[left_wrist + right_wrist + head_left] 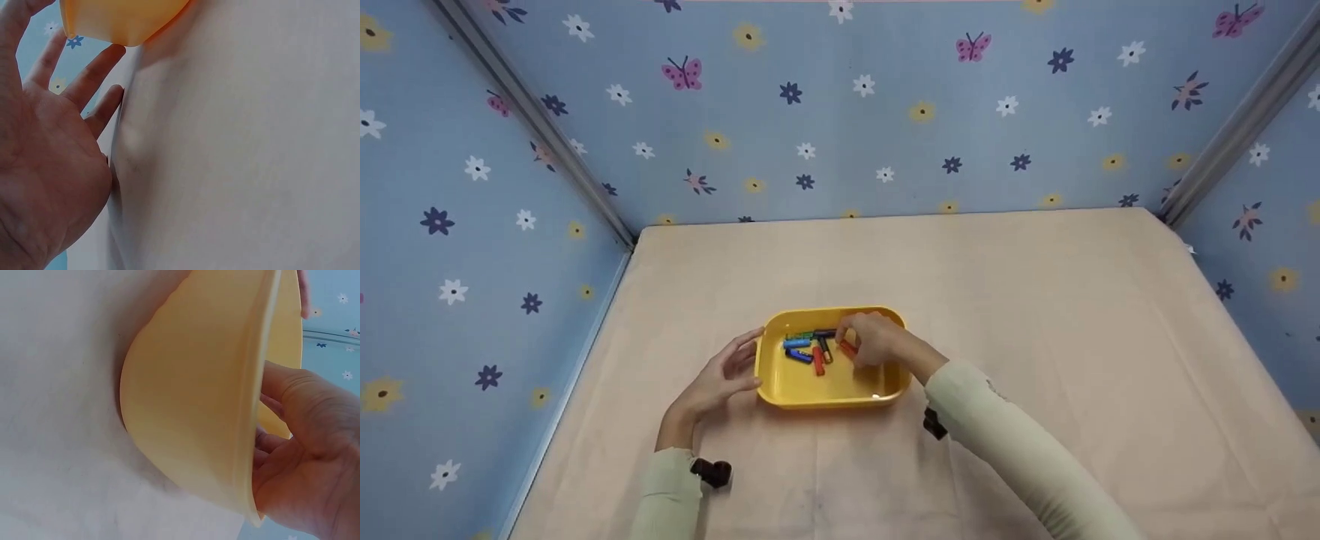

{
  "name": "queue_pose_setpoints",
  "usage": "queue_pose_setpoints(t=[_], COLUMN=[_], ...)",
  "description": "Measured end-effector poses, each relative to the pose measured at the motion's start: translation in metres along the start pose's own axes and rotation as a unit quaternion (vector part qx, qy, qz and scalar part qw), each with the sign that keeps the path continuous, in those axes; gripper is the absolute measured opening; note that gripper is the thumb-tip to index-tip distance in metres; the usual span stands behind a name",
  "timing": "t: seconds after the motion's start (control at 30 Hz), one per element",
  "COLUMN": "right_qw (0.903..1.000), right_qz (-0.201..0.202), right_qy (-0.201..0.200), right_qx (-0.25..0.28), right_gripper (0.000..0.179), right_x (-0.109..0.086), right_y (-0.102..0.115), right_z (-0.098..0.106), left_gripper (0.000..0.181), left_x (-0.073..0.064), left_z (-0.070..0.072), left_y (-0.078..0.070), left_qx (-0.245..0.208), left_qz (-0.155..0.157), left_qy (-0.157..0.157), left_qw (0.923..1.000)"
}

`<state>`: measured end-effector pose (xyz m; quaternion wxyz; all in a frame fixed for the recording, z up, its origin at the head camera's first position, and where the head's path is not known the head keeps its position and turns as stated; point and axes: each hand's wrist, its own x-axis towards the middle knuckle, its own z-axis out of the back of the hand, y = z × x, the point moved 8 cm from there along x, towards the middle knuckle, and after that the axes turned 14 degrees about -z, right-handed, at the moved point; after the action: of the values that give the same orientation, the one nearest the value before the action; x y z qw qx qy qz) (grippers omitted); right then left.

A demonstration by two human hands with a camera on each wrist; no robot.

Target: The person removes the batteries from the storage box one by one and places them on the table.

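Note:
A yellow plastic tray (pixel 832 401) holds several small cylindrical batteries. Among them are a light blue battery (pixel 797 343), a dark blue battery (pixel 799 355), a red battery (pixel 818 361) and a black one with an orange end (pixel 826 350). Around the tray's left wall lies my left hand (pixel 718 384), its fingers extended and touching the outside; the left wrist view shows its palm (pixel 50 157). Reaching in over the right rim, my right hand (pixel 877 339) has its fingers bent and pinches another red battery (pixel 847 349). The tray wall hides those fingertips in the right wrist view.
The tray stands on a table with a pale beige cloth (pixel 997 300). Blue panels with flowers and butterflies (pixel 840 112) rise behind and at both sides, joined by grey metal posts (pixel 547 127). A dark wrist camera (pixel 712 472) sits at the left sleeve.

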<state>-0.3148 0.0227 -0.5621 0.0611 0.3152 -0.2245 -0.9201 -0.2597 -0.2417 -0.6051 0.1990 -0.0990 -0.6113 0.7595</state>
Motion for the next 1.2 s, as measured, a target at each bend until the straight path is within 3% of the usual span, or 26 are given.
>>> queue_pose_setpoints(t=[0.3, 0.53, 0.7, 1.2], right_qw=[0.9999, 0.9984, 0.9976, 0.989], right_qz=[0.002, 0.047, 0.056, 0.064], right_qy=[-0.003, -0.026, -0.04, -0.133], right_qx=[-0.014, -0.018, 0.0, 0.004], right_gripper=[0.046, 0.035, 0.043, 0.049], right_x=[-0.011, -0.025, -0.032, -0.038], right_y=[-0.001, -0.002, -0.007, -0.037], right_z=[0.007, 0.02, 0.032, 0.063], left_gripper=[0.089, 0.089, 0.088, 0.087], left_x=[0.003, 0.002, 0.001, 0.001], left_z=[0.0, -0.002, 0.001, 0.001], left_y=[0.001, 0.003, -0.001, -0.001], left_qx=[-0.001, -0.003, 0.002, -0.004], left_qz=[0.0, 0.002, -0.005, -0.012], left_qy=[-0.008, -0.003, -0.003, -0.001], left_qw=[1.0, 1.0, 1.0, 0.9999])
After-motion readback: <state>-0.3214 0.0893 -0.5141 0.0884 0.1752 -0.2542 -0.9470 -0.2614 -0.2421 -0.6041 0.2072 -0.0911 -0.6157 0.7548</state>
